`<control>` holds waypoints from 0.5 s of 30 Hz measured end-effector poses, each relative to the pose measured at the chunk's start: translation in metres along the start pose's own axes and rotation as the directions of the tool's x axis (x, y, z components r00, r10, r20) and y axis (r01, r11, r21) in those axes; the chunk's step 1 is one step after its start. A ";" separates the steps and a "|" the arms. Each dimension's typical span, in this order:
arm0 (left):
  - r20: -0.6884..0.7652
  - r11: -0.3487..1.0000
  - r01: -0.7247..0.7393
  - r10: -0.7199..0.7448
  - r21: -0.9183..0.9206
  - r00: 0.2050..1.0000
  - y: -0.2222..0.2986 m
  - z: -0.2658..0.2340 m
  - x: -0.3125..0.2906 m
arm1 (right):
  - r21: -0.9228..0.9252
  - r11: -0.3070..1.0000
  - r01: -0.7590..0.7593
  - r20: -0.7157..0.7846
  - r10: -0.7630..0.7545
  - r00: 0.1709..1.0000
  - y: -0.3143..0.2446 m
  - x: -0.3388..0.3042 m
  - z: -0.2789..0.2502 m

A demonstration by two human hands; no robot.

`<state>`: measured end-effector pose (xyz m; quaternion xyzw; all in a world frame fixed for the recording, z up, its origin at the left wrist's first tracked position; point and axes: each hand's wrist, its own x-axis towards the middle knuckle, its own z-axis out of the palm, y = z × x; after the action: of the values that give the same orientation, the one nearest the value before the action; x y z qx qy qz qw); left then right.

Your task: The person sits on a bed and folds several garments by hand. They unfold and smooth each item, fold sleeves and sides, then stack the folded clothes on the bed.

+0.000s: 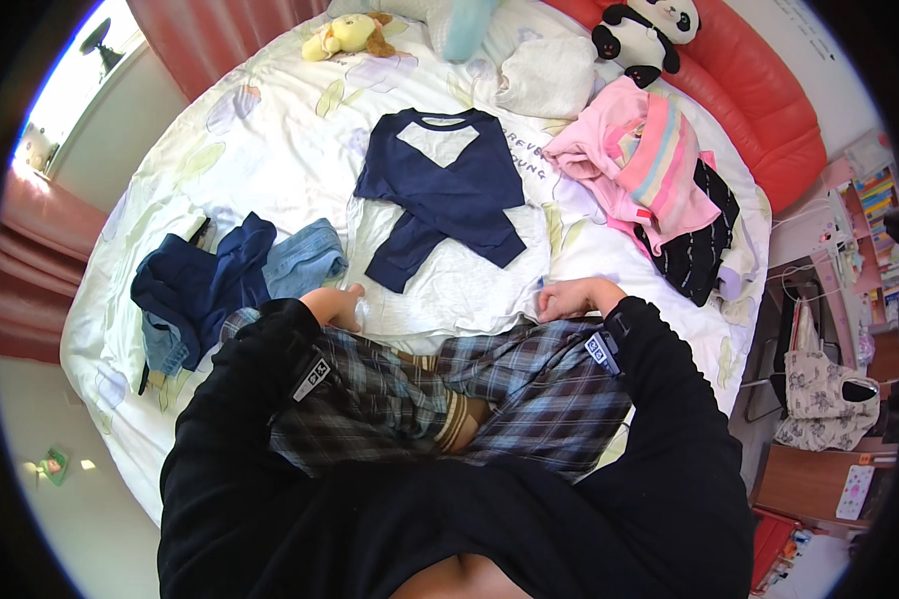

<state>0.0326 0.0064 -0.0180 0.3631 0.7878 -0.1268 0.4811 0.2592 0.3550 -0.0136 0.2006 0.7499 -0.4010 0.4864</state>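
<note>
A long-sleeved shirt (440,150), navy on top with a pale grey-white lower body (420,306), lies spread flat before my crossed legs. Its navy sleeves are folded inward and cross over the front. My left hand (337,305) is closed at the left corner of the hem. At the right corner, my right hand (572,298) has its fingers curled in on the hem cloth. The fingertips of both hands are partly hidden.
Left of me is a heap of navy and denim clothes (210,275). To the right lie pink striped clothing (644,165) and a black garment (704,235). A white bundle (546,77), a yellow plush toy (348,37) and a panda plush (641,38) are at the far side of the round bed.
</note>
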 end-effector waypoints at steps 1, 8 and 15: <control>-0.044 0.999 -0.032 0.031 -0.016 0.999 -0.006 0.003 0.002 | 0.074 0.988 0.134 -0.005 -0.134 0.991 -0.001 -0.001 0.004; -0.228 0.948 -0.300 0.270 -0.108 0.935 -0.020 -0.001 -0.005 | 0.438 0.889 0.133 -0.150 -0.074 0.986 -0.018 -0.015 0.013; -0.200 0.913 -0.301 0.252 -0.275 0.947 -0.022 -0.020 -0.046 | 0.442 0.878 0.186 -0.321 -0.039 0.946 -0.002 -0.055 0.012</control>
<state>0.0168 -0.0189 0.0280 0.4025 0.7743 0.0939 0.4792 0.2889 0.3494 0.0340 0.3261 0.7072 -0.5618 0.2791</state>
